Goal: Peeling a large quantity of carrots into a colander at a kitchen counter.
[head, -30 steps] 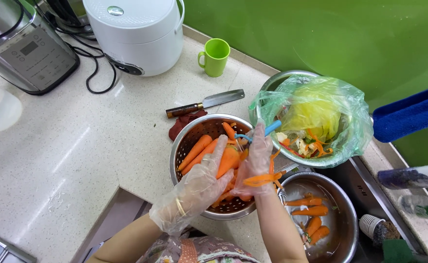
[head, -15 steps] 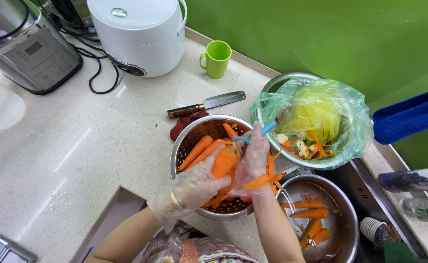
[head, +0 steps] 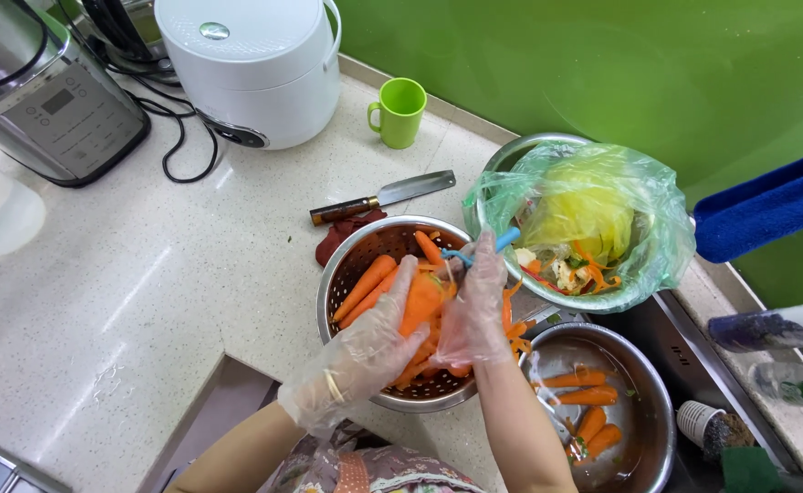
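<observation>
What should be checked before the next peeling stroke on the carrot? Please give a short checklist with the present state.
1. Left hand grips the carrot: ok.
2. Right hand holds the blue peeler: ok.
3. Carrot is over the colander: ok.
4. Left fingers clear of the blade: cannot tell, blade hidden.
5. Bag-lined scrap bowl within reach: ok.
6. Knife lies away from both hands: ok.
</observation>
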